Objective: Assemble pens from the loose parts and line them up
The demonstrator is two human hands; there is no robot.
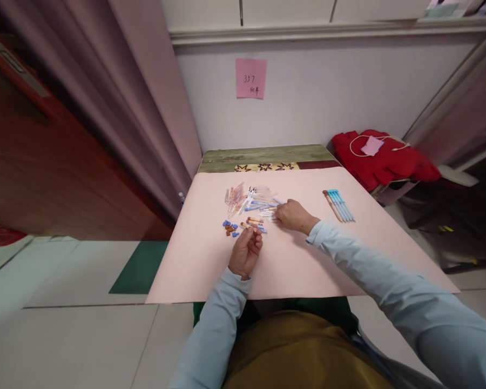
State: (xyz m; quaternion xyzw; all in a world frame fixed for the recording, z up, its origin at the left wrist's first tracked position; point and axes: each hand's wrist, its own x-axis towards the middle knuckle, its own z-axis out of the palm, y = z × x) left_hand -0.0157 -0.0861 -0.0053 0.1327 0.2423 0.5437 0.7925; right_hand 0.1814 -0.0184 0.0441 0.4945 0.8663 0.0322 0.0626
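Observation:
On a pink sheet [210, 270] covering a small table lies a pile of loose pen parts [251, 200]: clear barrels, blue tubes and orange pieces. My left hand [246, 251] is curled shut around a small orange-tipped pen piece [245, 226] near the middle of the sheet. My right hand [294, 215] rests knuckles up at the pile's right edge, fingers closed over parts there; what it grips is hidden. Small blue and brown caps [229, 227] lie just left of my left hand. Several finished blue pens [339, 204] lie side by side at the right.
A wall with a pink sticky note [250, 78] stands behind the table. A curtain [137, 108] and a dark red door [44, 162] are to the left. Red cloth [383, 159] with a white cable lies on something at the right. Tiled floor surrounds the table.

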